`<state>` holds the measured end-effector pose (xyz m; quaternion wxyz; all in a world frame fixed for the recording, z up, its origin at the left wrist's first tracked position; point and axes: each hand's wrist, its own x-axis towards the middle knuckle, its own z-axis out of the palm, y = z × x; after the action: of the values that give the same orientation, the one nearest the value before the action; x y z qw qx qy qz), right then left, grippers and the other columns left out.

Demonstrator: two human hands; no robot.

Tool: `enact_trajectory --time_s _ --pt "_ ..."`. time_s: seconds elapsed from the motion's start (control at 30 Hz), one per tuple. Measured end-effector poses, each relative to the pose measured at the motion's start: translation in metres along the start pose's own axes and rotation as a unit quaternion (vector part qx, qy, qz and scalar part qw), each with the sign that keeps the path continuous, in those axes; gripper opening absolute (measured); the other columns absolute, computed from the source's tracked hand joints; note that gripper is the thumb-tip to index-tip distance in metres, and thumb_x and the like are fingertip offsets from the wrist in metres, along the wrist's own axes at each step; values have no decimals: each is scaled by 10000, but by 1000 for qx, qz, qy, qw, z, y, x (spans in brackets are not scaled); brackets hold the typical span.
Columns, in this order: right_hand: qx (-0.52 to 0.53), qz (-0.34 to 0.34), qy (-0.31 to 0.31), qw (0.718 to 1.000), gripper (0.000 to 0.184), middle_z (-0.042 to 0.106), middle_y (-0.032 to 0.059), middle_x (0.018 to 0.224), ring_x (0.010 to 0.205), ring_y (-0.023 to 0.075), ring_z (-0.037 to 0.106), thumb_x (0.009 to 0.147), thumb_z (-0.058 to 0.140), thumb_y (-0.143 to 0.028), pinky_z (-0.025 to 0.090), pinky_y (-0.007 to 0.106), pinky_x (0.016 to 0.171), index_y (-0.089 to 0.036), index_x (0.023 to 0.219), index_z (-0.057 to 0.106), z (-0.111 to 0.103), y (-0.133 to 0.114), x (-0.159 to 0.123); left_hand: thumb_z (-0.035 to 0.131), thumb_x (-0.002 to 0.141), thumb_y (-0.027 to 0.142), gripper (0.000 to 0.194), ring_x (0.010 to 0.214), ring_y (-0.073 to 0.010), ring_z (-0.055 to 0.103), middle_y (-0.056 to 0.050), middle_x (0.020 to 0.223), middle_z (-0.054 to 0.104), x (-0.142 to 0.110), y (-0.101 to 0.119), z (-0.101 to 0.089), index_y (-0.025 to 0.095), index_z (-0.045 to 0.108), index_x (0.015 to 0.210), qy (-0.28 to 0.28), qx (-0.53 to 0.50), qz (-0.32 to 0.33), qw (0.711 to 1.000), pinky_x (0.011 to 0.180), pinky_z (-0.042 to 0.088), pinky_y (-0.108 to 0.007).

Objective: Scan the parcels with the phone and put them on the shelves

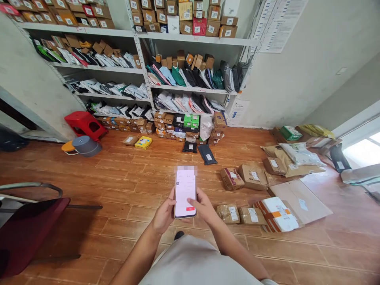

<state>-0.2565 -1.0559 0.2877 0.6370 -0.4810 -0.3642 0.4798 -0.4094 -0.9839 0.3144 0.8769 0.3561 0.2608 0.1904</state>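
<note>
A smartphone (185,194) with a lit, mostly white screen is held upright in front of my body, its top edge blurred out. My left hand (164,213) grips its left side, thumb along the edge. On the right side my right hand (204,206) is wrapped round the phone, with the thumb over the lower screen near a red button. Both hands are closed on the phone; the fingers behind it are hidden. Beyond the phone, a dark grey parcel bag (207,154) and a black parcel (189,147) lie on the floor.
White shelving (190,88) along the wall holds many labelled boxes and mailer bags. Cartons (253,178) and a large flat package (303,201) lie on the floor at right. A red stool (84,123), a grey stool (86,146) and a dark red chair (32,233) stand at left.
</note>
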Motion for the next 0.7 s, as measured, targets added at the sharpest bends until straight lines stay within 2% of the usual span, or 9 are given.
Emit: enact_trajectory --time_s 0.1,0.13,0.27,0.4,0.5,0.6,0.67,0.7 --pt "18 3 -39 999 631 684 52 1093 968 260 602 639 835 -214 470 361 850 -209 1222 594 3 -1 6 570 770 379 866 1183 -394 513 -98 1508 402 3 9 -3 326 187 1546 7 -1 2 1000 608 585 -386" --pt "26 5 -41 999 618 686 48 1086 962 256 603 654 831 -231 474 357 843 -215 1225 595 5 -1 9 575 775 389 872 1192 -396 509 -98 1508 402 3 12 -4 328 178 1550 9 -2 4 1000 610 585 -384" --pt "57 12 3 998 334 705 28 979 880 226 606 806 698 -390 469 318 780 -221 1093 671 15 7 28 558 834 461 822 1246 -407 479 -96 1527 381 9 22 -15 352 175 1553 12 3 5 1000 628 587 -394" --pt "78 14 47 996 410 713 35 966 851 236 608 844 630 -577 473 338 807 -224 1042 697 19 27 55 545 902 518 740 1299 -392 457 -87 1563 337 21 28 -30 377 212 1547 5 38 9 999 754 586 -444" --pt "92 28 83 992 521 720 49 975 909 261 622 841 576 -681 470 370 878 -213 1029 704 15 44 81 611 881 525 773 1362 -359 408 -72 1578 324 40 32 -39 364 246 1544 3 54 16 998 947 524 -471" --pt "112 55 109 986 596 734 67 929 890 278 649 840 517 -732 489 386 869 -188 979 717 3 55 113 611 895 506 723 1421 -299 341 -34 1575 341 67 37 -47 359 299 1530 -3 62 22 998 1118 387 -430" --pt "125 73 124 982 613 738 66 872 832 276 667 831 501 -751 515 376 804 -185 931 715 -8 59 137 594 912 488 681 1439 -292 312 -21 1585 324 90 40 -50 363 321 1523 -9 75 27 997 1136 366 -418" --pt "129 80 134 979 602 738 60 843 808 270 671 825 512 -752 522 363 769 -189 904 709 -15 60 149 588 915 489 677 1436 -308 314 -23 1593 306 103 43 -51 369 316 1523 -10 80 25 996 1110 399 -434"
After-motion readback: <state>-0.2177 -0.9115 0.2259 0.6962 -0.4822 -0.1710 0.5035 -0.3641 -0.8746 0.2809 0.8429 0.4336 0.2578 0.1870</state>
